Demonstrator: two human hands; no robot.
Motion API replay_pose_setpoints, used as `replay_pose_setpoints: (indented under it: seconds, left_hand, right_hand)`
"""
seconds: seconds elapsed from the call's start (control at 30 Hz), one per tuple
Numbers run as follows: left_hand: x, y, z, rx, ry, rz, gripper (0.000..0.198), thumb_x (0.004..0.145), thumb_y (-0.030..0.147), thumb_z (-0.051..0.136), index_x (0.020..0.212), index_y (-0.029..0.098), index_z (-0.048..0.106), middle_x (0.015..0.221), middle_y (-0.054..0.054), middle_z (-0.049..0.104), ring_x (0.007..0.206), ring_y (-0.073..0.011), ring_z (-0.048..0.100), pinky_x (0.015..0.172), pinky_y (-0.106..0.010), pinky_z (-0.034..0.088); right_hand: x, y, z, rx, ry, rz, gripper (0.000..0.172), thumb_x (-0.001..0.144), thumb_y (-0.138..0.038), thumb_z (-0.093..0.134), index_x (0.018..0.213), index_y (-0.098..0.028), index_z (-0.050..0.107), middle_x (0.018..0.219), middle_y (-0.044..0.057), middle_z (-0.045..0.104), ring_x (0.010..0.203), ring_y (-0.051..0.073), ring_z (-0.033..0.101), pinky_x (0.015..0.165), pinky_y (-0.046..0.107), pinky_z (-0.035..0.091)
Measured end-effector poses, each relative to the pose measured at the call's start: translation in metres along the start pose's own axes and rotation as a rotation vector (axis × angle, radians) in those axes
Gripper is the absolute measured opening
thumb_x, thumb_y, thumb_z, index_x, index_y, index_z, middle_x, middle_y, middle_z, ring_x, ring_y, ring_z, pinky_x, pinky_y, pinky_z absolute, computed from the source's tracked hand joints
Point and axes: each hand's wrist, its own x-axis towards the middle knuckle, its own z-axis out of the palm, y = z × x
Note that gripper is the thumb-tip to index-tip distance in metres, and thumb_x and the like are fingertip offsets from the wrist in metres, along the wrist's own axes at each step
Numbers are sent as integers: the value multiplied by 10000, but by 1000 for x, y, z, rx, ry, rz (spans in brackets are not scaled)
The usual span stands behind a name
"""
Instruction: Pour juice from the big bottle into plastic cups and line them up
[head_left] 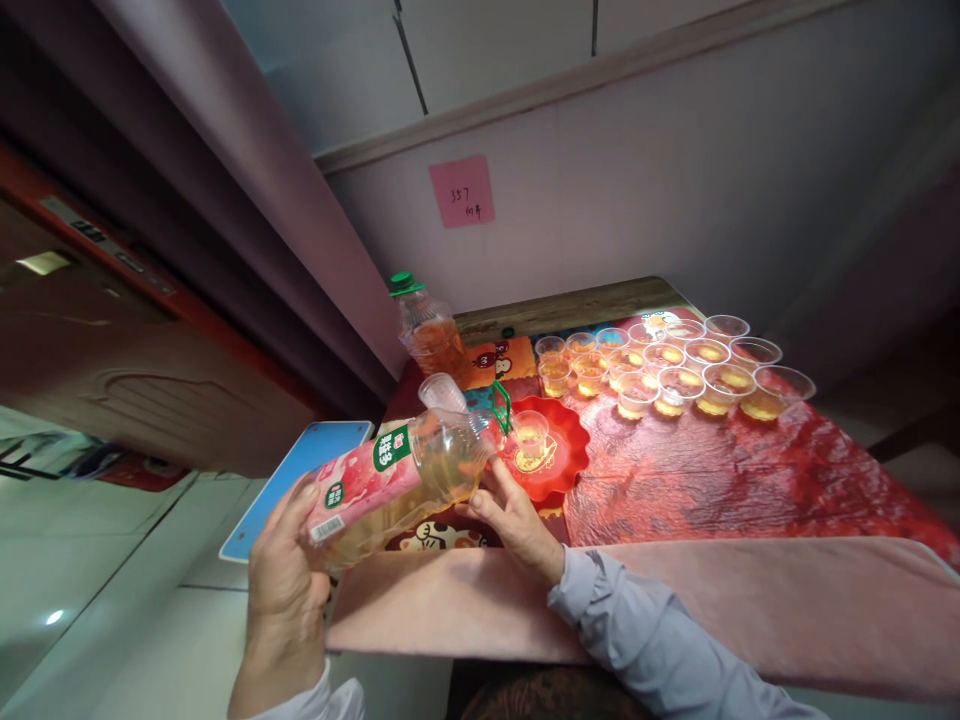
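A large clear juice bottle (375,490) with a pink label lies tilted across my view, its neck lower and pointing right. My left hand (283,570) grips it round the base end. At the neck end, my right hand (523,525) holds the bottle from below, thumb and fingers against the plastic. The mouth is over a clear plastic cup (530,435) on a red scalloped plate (574,465); some pale liquid shows in the cup. A green carry handle (501,408) sticks up from the neck. Whether liquid is flowing, I cannot make out.
Several clear cups (679,390) of yellow drink stand in rows at the right. A second bottle (435,345) with a green cap is at the back left, near stacked empty cups (442,393). A green cap (508,331) lies behind. A pink cloth (675,600) covers the front edge.
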Motion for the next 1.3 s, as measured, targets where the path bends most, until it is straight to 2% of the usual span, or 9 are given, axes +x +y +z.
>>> replay_pose_setpoints:
  seconds: [0.17, 0.27, 0.4, 0.6, 0.93, 1.13, 1.3]
  left_hand:
    - [-9, 6, 7, 59, 54, 1, 391, 653, 226, 901, 1027, 165, 803, 1010, -23, 820, 785, -162, 722, 663, -249, 581]
    - [-14, 7, 10, 84, 50, 14, 417, 652, 253, 907, 1053, 178, 817, 1063, -38, 826, 823, -174, 727, 656, -251, 564]
    - [-18, 10, 13, 103, 48, 18, 451, 641, 251, 912, 1077, 190, 818, 1062, -12, 821, 819, -159, 714, 652, -241, 549]
    - [-23, 15, 22, 94, 103, -4, 422, 657, 210, 892, 1071, 196, 811, 1041, 12, 810, 821, -143, 707, 650, -232, 551]
    - [-23, 16, 24, 128, 101, 7, 449, 635, 247, 902, 1074, 208, 815, 1071, 7, 806, 772, -127, 675, 566, -210, 497]
    - [-18, 15, 24, 157, 85, -5, 478, 598, 297, 930, 1056, 225, 812, 1000, 25, 792, 725, -134, 661, 532, -219, 475]
    - [-18, 17, 22, 176, 71, 3, 429, 623, 305, 919, 1033, 236, 812, 1007, 11, 798, 743, -153, 668, 547, -227, 493]
  right_hand:
    - [0, -5, 2, 56, 9, 14, 1123, 882, -670, 866, 1763, -296, 279, 1503, 138, 687, 1327, 325, 707, 1196, 549, 544]
    - [0, -6, 3, 74, 23, 20, 1079, 876, -652, 882, 1742, -304, 340, 1518, 125, 675, 1307, 319, 714, 1185, 530, 551]
    - [1, -4, 2, 107, 30, 16, 1083, 873, -633, 892, 1749, -337, 327, 1552, 108, 654, 1264, 305, 736, 1163, 531, 568]
    - [2, -1, 1, 132, 65, 36, 1068, 873, -588, 903, 1743, -336, 337, 1618, 96, 607, 1338, 297, 701, 1151, 492, 581]
    - [2, -3, 2, 123, 77, 26, 934, 885, -597, 886, 1657, -302, 451, 1542, 110, 655, 1375, 315, 669, 1113, 480, 588]
    - [3, -1, 2, 148, 92, 33, 982, 867, -601, 897, 1673, -298, 425, 1559, 119, 637, 1365, 303, 670, 1119, 463, 581]
    - [3, -1, 2, 152, 89, 35, 994, 874, -594, 891, 1687, -304, 398, 1550, 116, 638, 1372, 300, 663, 1124, 464, 578]
